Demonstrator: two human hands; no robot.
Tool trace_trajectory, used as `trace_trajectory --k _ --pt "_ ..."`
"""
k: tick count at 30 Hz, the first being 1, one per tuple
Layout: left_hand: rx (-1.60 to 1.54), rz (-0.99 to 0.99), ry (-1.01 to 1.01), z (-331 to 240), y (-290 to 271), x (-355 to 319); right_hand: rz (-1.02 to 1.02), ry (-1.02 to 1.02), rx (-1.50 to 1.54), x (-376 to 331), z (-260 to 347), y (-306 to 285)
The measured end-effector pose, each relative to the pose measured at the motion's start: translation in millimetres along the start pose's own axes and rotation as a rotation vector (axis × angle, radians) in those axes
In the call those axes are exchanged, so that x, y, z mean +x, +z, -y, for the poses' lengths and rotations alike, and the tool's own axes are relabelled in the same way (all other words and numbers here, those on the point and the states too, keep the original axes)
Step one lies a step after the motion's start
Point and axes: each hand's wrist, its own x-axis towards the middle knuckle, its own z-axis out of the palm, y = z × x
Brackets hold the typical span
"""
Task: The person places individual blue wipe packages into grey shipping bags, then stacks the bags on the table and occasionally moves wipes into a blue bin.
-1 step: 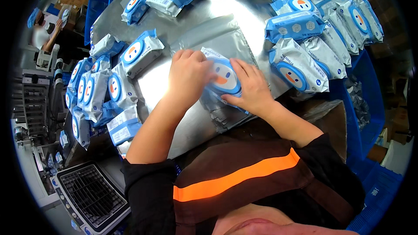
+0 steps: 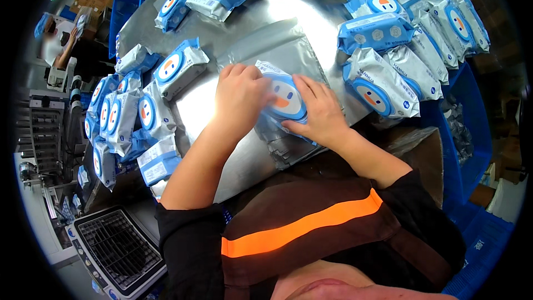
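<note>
A blue and white wet wipes pack (image 2: 287,97) with a round cartoon-face lid lies before me, its face up. My left hand (image 2: 242,93) has its fingers curled against the pack's left side; the fingertips are smeared and partly hidden. At the right side, my right hand (image 2: 321,106) holds the pack between thumb and fingers. Beneath the pack is a stack of thin, see-through grey plastic bags (image 2: 288,36), which stretches beyond it and toward my apron.
On the metal table (image 2: 191,128), more wipes packs (image 2: 114,114) are heaped at left, with another pile (image 2: 380,83) at right and several at the far edge. A blue crate (image 2: 472,133) stands right. A heater-like grilled appliance (image 2: 116,247) sits lower left. Another person (image 2: 54,44) is far left.
</note>
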Motion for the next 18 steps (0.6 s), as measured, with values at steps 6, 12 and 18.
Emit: trace_trajectory --k 6,12,18 --pt "0.017 0.025 -0.067 -6.4 -2.0 5.1 -0.003 0.007 0.047 -2.8 -3.5 0.8" --pt "0.042 0.091 -0.106 -10.1 -8.7 12.7 -0.016 0.001 0.034 -4.7 -6.7 3.4" --pt "0.025 0.148 -0.099 -3.8 -9.1 15.4 -0.006 0.001 0.037 -3.8 -5.2 4.3"
